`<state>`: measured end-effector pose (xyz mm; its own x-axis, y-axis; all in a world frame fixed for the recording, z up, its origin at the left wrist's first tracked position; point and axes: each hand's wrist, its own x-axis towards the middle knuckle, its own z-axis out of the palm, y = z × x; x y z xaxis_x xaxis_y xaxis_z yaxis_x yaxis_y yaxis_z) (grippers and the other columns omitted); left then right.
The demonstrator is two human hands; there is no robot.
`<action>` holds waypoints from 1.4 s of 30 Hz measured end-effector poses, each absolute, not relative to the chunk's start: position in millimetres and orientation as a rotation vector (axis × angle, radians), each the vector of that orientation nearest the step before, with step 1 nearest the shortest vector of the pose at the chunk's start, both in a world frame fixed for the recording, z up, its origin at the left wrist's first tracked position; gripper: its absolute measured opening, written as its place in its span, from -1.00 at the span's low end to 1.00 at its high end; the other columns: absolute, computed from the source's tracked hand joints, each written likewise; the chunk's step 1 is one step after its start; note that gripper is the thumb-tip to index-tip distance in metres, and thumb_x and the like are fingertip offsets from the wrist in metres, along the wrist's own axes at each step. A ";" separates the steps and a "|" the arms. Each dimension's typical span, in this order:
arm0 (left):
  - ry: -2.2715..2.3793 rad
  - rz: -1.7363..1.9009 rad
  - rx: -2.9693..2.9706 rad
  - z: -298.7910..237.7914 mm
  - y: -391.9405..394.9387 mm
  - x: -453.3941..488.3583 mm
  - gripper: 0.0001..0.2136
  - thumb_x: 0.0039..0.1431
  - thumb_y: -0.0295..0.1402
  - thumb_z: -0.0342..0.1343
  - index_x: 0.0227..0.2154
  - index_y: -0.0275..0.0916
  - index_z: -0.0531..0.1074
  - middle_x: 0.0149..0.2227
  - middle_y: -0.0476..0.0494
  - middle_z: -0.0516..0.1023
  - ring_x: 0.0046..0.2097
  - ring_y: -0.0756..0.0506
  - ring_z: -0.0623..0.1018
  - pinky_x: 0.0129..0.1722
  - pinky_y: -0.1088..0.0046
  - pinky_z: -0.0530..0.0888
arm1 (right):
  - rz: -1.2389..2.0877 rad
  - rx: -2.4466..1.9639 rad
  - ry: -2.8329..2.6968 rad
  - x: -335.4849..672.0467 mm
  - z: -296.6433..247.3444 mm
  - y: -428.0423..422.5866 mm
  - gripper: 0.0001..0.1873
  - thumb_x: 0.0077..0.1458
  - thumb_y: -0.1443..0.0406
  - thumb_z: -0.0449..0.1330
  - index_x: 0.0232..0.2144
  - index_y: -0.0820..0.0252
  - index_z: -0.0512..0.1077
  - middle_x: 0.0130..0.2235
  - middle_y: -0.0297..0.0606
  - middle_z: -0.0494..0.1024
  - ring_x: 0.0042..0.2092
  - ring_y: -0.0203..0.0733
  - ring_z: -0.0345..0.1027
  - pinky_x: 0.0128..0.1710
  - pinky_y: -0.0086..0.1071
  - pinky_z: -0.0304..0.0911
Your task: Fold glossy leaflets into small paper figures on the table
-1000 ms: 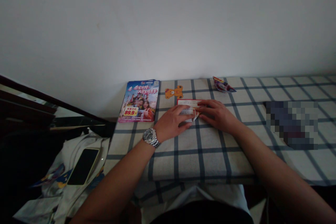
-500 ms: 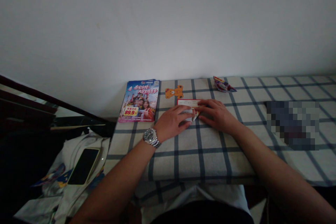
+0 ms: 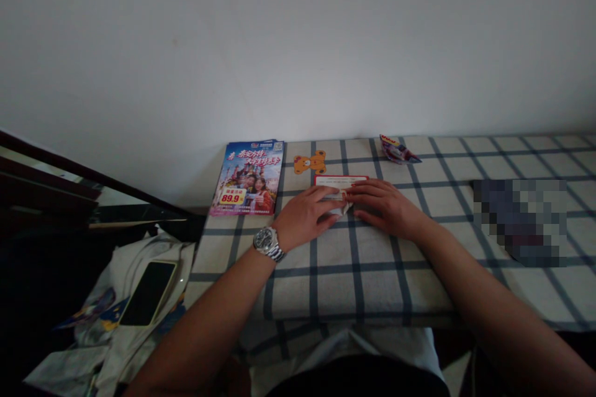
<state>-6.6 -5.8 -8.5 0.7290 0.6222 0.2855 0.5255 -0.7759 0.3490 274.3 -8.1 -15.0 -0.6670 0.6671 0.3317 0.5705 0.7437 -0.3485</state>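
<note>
A partly folded paper sheet [image 3: 342, 182], white with a red border and small print, lies on the checked cloth beneath my hands. My left hand [image 3: 310, 216], with a metal watch on its wrist, keeps hold of the near left part of the sheet between fingers and thumb. Coming from the right, my right hand [image 3: 386, 206] rests its outstretched fingers across the sheet, their tips close to those of the left. A raised flap shows between the hands. Fingers cover much of the paper, so the fold's exact shape is hidden.
A stack of printed flyers [image 3: 249, 180] lies left of my hands. Behind them is a flat bear figure [image 3: 310, 162]; a folded paper piece [image 3: 398, 150] sits at the back. A blurred dark item [image 3: 516, 223] lies right. Below left is a phone [image 3: 149, 293].
My right hand has slid slightly left and its fingers now lie farther over the sheet, covering the flap more. The left hand stays nearly in place.
</note>
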 end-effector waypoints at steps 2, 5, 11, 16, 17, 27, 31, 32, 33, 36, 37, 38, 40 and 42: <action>0.878 0.579 2.686 -8.0 -5.5 -8.2 -0.67 0.43 -0.25 0.16 0.20 -0.06 0.50 0.25 -0.19 0.46 0.27 -0.21 0.46 0.29 0.06 0.49 | 0.312 -0.942 -2.505 275.0 -14.4 -8.3 -0.54 0.33 0.18 0.25 0.25 -0.07 0.46 0.24 -0.19 0.56 0.31 0.10 0.37 0.34 0.17 0.25; 0.821 0.581 2.693 -7.3 -4.9 -10.8 -0.69 0.42 -0.21 0.17 0.17 -0.02 0.52 0.28 -0.17 0.44 0.30 -0.21 0.43 0.33 0.04 0.45 | 0.335 -0.944 -2.510 275.4 -12.8 -9.0 -0.53 0.33 0.19 0.26 0.26 -0.06 0.45 0.25 -0.18 0.55 0.31 0.10 0.37 0.35 0.18 0.23; 0.797 0.567 2.696 -6.8 -4.1 -12.6 -0.71 0.41 -0.20 0.18 0.13 0.00 0.57 0.29 -0.17 0.41 0.31 -0.22 0.42 0.34 0.02 0.44 | 0.348 -0.938 -2.505 274.9 -12.1 -9.4 -0.56 0.33 0.19 0.25 0.23 -0.04 0.48 0.23 -0.17 0.56 0.29 0.10 0.39 0.35 0.17 0.23; 0.820 0.534 2.711 -7.6 -4.5 -12.9 -0.70 0.41 -0.19 0.18 0.14 0.01 0.58 0.30 -0.20 0.40 0.32 -0.24 0.41 0.34 0.01 0.43 | 0.348 -0.936 -2.503 275.0 -12.3 -10.3 -0.57 0.35 0.20 0.24 0.23 -0.02 0.48 0.22 -0.14 0.56 0.29 0.09 0.40 0.36 0.16 0.22; 0.818 0.535 2.715 -7.9 -4.5 -12.9 -0.70 0.41 -0.19 0.18 0.15 0.02 0.57 0.30 -0.20 0.40 0.32 -0.24 0.41 0.34 0.01 0.44 | 0.352 -0.939 -2.502 275.1 -12.4 -10.4 -0.57 0.35 0.20 0.24 0.24 -0.03 0.47 0.23 -0.14 0.56 0.29 0.09 0.40 0.37 0.17 0.22; 0.835 0.542 2.691 -7.2 -5.4 -12.8 -0.71 0.42 -0.20 0.18 0.14 0.03 0.58 0.30 -0.17 0.40 0.31 -0.23 0.41 0.33 0.01 0.45 | 0.326 -0.941 -2.511 274.4 -15.0 -9.5 -0.54 0.33 0.20 0.25 0.25 -0.06 0.46 0.24 -0.16 0.55 0.30 0.12 0.38 0.35 0.20 0.23; 0.836 0.546 2.693 -7.1 -6.1 -12.3 -0.71 0.41 -0.19 0.19 0.13 0.02 0.58 0.29 -0.17 0.41 0.30 -0.24 0.42 0.31 0.00 0.47 | 0.329 -0.950 -2.511 274.0 -14.8 -9.6 -0.53 0.33 0.21 0.25 0.26 -0.08 0.46 0.24 -0.16 0.55 0.30 0.12 0.39 0.35 0.21 0.24; 0.837 0.544 2.696 -7.1 -6.2 -12.0 -0.71 0.41 -0.19 0.19 0.13 0.02 0.58 0.29 -0.17 0.41 0.30 -0.24 0.42 0.31 0.00 0.47 | 0.328 -0.955 -2.514 274.0 -14.8 -9.7 -0.53 0.33 0.21 0.24 0.26 -0.08 0.46 0.24 -0.17 0.55 0.30 0.11 0.38 0.35 0.21 0.23; 0.841 0.542 2.697 -7.0 -6.3 -11.6 -0.71 0.41 -0.19 0.19 0.13 0.01 0.58 0.29 -0.17 0.41 0.30 -0.24 0.42 0.32 0.01 0.46 | 0.326 -0.957 -2.516 274.0 -14.9 -9.7 -0.54 0.34 0.21 0.24 0.26 -0.08 0.45 0.25 -0.17 0.54 0.30 0.11 0.38 0.36 0.20 0.23; 0.851 0.539 2.692 -6.6 -6.6 -10.6 -0.71 0.41 -0.20 0.18 0.13 0.00 0.58 0.29 -0.17 0.41 0.30 -0.23 0.41 0.33 0.03 0.45 | 0.311 -0.957 -2.519 273.9 -15.8 -9.5 -0.55 0.35 0.20 0.23 0.26 -0.06 0.46 0.26 -0.17 0.54 0.31 0.11 0.37 0.36 0.19 0.23; 0.852 0.541 2.691 -6.6 -6.6 -10.5 -0.71 0.41 -0.20 0.18 0.13 -0.01 0.58 0.29 -0.17 0.42 0.30 -0.23 0.42 0.33 0.03 0.45 | 0.306 -0.957 -2.518 273.9 -16.1 -9.3 -0.55 0.35 0.20 0.23 0.25 -0.06 0.46 0.25 -0.16 0.54 0.30 0.11 0.38 0.35 0.19 0.23; 0.851 0.545 2.690 -6.5 -6.5 -10.4 -0.71 0.41 -0.20 0.19 0.13 -0.01 0.58 0.29 -0.17 0.42 0.30 -0.23 0.42 0.33 0.02 0.45 | 0.303 -0.955 -2.518 273.9 -16.3 -9.1 -0.55 0.34 0.20 0.23 0.25 -0.06 0.46 0.25 -0.16 0.54 0.30 0.11 0.38 0.35 0.19 0.24; 0.848 0.557 2.689 -6.7 -6.4 -10.4 -0.71 0.40 -0.20 0.20 0.12 0.00 0.58 0.28 -0.17 0.42 0.29 -0.23 0.43 0.32 0.01 0.46 | 0.300 -0.951 -2.520 273.8 -16.3 -8.7 -0.54 0.34 0.20 0.23 0.26 -0.07 0.46 0.25 -0.16 0.54 0.29 0.11 0.39 0.34 0.20 0.25; 0.841 0.563 2.686 -7.1 -6.2 -10.5 -0.71 0.40 -0.21 0.20 0.13 0.00 0.57 0.29 -0.17 0.42 0.30 -0.23 0.43 0.31 0.01 0.46 | 0.299 -0.952 -2.524 273.4 -15.8 -8.6 -0.54 0.34 0.19 0.23 0.26 -0.08 0.45 0.25 -0.17 0.54 0.29 0.12 0.39 0.34 0.19 0.25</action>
<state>-10.5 -6.2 -7.1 0.7559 0.5910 0.2818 0.4860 -0.7949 0.3633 273.4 -8.6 -15.8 -0.6752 0.6686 0.3116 0.5774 0.7419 -0.3410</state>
